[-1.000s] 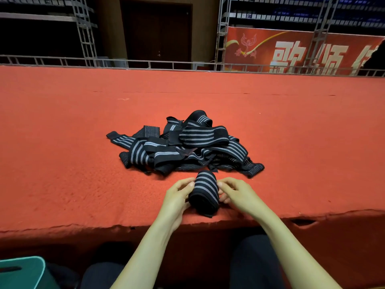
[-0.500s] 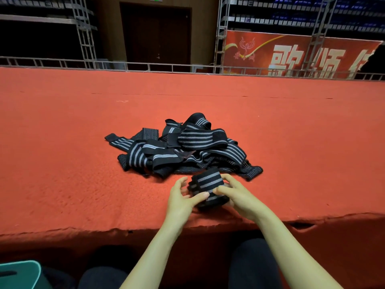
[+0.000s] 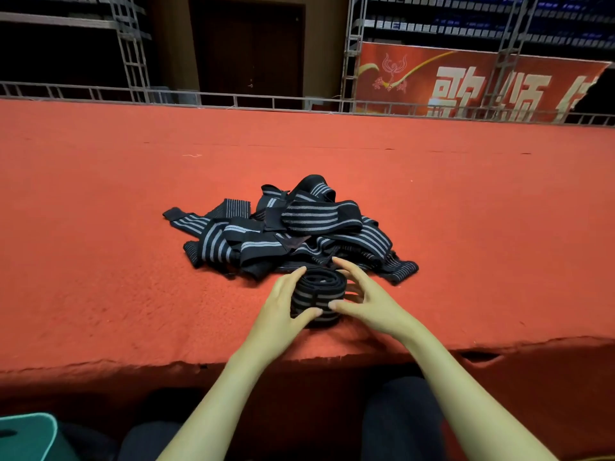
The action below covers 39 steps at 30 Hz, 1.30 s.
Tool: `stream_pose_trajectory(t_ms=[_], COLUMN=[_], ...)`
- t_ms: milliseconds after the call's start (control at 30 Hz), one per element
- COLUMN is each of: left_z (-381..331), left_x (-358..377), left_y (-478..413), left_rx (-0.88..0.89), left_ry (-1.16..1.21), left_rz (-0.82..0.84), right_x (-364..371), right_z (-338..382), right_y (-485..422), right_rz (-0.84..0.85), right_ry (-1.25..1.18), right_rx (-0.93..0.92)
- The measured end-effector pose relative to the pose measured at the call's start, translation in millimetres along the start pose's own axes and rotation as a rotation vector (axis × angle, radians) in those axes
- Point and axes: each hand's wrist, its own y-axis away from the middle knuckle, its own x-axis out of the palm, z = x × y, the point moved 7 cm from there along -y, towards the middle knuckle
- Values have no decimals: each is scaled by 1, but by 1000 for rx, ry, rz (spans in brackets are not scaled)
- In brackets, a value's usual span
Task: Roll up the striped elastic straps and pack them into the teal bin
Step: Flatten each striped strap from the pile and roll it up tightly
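A rolled black strap with grey stripes (image 3: 317,296) stands on its end on the red felt near the front edge, its spiral facing up. My left hand (image 3: 283,304) grips its left side, thumb curled across the front. My right hand (image 3: 364,299) cups its right side, thumb on the front and fingers arched over the back. Just behind lies a tangled pile of loose striped straps (image 3: 293,231). A corner of the teal bin (image 3: 26,439) shows at the bottom left, below the table.
The red felt table (image 3: 100,261) stretches wide to both sides and far back to a metal rail (image 3: 233,101). Its frayed front edge (image 3: 133,364) runs just above my dark-trousered knees (image 3: 399,420). A red banner (image 3: 466,84) hangs behind.
The roll was lying on its side between my fingertips; both hands have turned it upright onto its end and closed around its sides, slightly farther from the edge.
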Motion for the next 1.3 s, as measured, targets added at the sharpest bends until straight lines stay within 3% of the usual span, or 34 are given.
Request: stream_pose_trajectory(t_ms=[100, 333, 467, 500, 633, 700, 767, 833, 900, 1100, 1300], left_z=[7, 11, 5, 2, 10, 19, 24, 23, 20, 2, 4], left_x=[-7, -6, -29, -30, -17, -16, -13, -10, -12, -16, -19], left_y=[-7, -9, 5, 9, 14, 12, 9, 10, 13, 5, -7], left_rx=[-11, -95, -160, -164, -230, -270, -298, -262, -259, -250, -210], left_ry=[-9, 86, -189, -251, -51, 48, 207, 298, 251, 42, 120], left_rz=[63, 37, -368, -402, -325, -292, -142, 6, 44, -130, -22], right_x=[1, 3, 3, 4, 10, 16, 21, 20, 16, 1, -7], right_z=[1, 2, 0, 1, -1, 1, 5, 6, 8, 11, 21], right_y=[-1, -10, -19, -20, -15, -9, -5, -7, -12, -28, -41], right_rz=[-21, -71, -43, -44, 6, 80, 116, 88, 41, -64, -41], right_ry=[48, 84, 138, 133, 123, -31, -188, -170, -53, 113, 227], right_rx=[-2, 11, 41, 39, 57, 78, 94, 84, 21, -94, -169])
